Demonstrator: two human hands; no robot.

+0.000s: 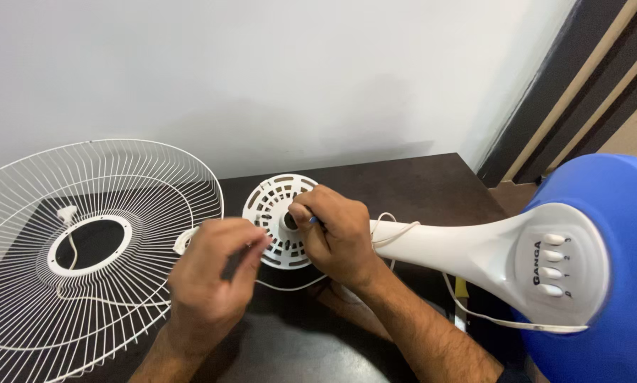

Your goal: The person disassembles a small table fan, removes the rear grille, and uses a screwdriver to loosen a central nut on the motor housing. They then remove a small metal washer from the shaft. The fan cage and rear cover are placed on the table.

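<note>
A white fan lies on its side on a dark table (418,188). Its round slotted motor face (276,206) points up, with the shaft hub at the centre. My right hand (339,237) rests over the right half of that face. Its fingers are pinched on a small blue-tipped thing (313,220) right beside the hub. My left hand (212,276) is at the face's lower left edge, fingers curled together and blurred. I cannot make out anything in it.
A white wire fan guard (84,241) lies flat on the table's left side. The fan's white stem with several push buttons (545,262) runs right to a blue round base (616,234). A white cord (396,230) loops under the stem. A white wall stands behind.
</note>
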